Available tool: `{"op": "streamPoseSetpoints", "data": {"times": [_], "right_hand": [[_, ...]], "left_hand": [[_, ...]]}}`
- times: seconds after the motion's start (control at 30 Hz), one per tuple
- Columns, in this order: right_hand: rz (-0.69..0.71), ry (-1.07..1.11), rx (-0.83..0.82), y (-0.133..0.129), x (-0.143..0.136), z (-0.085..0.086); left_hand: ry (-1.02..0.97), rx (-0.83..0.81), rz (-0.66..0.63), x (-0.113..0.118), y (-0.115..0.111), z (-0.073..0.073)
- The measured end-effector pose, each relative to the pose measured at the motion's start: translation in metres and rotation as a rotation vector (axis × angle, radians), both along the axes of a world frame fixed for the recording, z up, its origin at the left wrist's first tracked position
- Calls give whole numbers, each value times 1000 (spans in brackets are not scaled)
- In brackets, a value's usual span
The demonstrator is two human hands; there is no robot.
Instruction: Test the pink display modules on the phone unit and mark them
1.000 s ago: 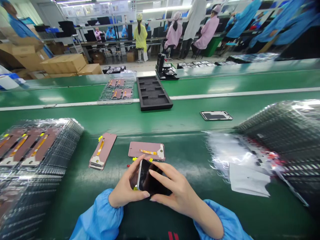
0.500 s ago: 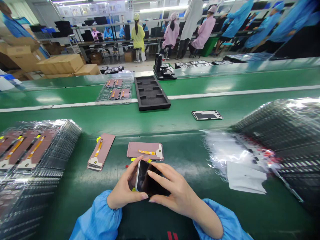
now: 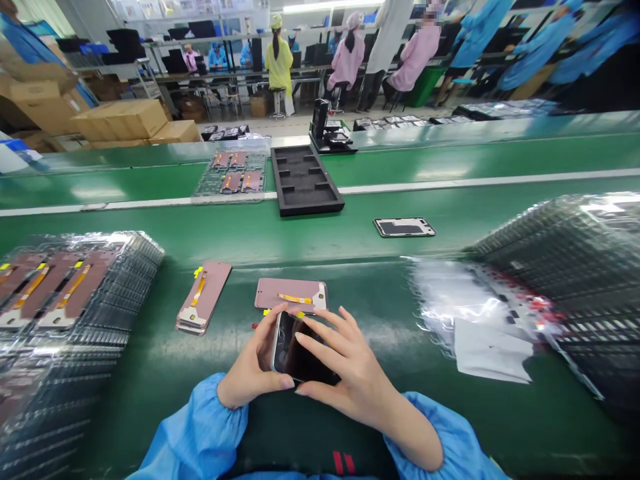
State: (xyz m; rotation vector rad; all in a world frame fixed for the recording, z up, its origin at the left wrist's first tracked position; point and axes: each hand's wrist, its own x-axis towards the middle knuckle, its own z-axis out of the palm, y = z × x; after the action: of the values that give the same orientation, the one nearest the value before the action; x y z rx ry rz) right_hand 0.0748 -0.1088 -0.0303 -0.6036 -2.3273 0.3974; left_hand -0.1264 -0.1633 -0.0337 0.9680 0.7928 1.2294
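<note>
A dark-screened smartphone (image 3: pixel 299 353) is held at a tilt above the green bench, its glossy face up. My left hand (image 3: pixel 253 370) is closed around its left end, thumb at the lower edge and fingers at the upper. My right hand (image 3: pixel 357 377) grips the right part, thumb low, with one finger pressed on the glass and other fingers lifted and spread. Just beyond lies a pinkish screen panel (image 3: pixel 275 293) with an orange flex cable. Further left, a small stack of similar panels (image 3: pixel 213 287) rests at a slant.
Trays of screen panels (image 3: pixel 107 293) are piled at left, clear trays (image 3: pixel 565 247) at right. Beside the latter lie plastic film (image 3: pixel 450 307) and white paper (image 3: pixel 493 353). Across the green belt are a phone frame (image 3: pixel 405 227), a black tray (image 3: pixel 335 200) and a panel tray (image 3: pixel 205 190).
Fingers of my right hand have lifted and spread further over the screen. The phone frame has slid slightly left along the belt. My left hand keeps its hold.
</note>
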Motion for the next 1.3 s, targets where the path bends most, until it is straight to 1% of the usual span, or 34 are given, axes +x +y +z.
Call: {"op": "streamPoseSetpoints", "data": {"times": [0.07, 0.13, 0.17, 0.23, 0.3, 0.33, 0.37, 0.43, 0.5, 0.67, 0.77, 0.9, 1.1, 1.2, 1.3], "right_hand": [[0, 37, -43, 0, 0, -2], [39, 110, -182, 1, 1, -3], [53, 158, -296, 2, 3, -4], [43, 248, -610, 4, 6, -5], [39, 263, -950, 6, 8, -6], [66, 249, -1089, 6, 8, -6], [112, 232, -1195, 7, 8, -7], [198, 229, -1314, 7, 6, -7], [205, 283, -1358, 6, 3, -7], [38, 417, -1382, 5, -1, -11], [-9, 457, -1369, 5, -1, -13], [-13, 443, -1349, 4, -2, -14], [-11, 431, -1306, 3, -3, -15], [-4, 444, -1332, 3, -4, -17], [31, 447, -1395, 4, -2, -19]], "left_hand": [[-57, -56, 10, -2, 0, -1], [-139, -167, 36, -5, 2, 0], [-175, -227, 56, -7, 3, 1], [-222, -315, 99, -11, 6, 4], [-241, -336, 127, -14, 9, 7], [-244, -336, 135, -15, 10, 8], [-242, -336, 139, -16, 10, 8], [-225, -336, 144, -15, 11, 9], [-213, -327, 134, -13, 12, 10], [-212, -318, 16, -7, 12, 11], [-161, -320, -12, -5, 11, 8], [-103, -327, 14, -3, 9, 7], [-66, -331, 80, -2, 8, 7], [-63, -340, 110, -2, 7, 7], [-63, -356, 130, -3, 8, 8]]}}
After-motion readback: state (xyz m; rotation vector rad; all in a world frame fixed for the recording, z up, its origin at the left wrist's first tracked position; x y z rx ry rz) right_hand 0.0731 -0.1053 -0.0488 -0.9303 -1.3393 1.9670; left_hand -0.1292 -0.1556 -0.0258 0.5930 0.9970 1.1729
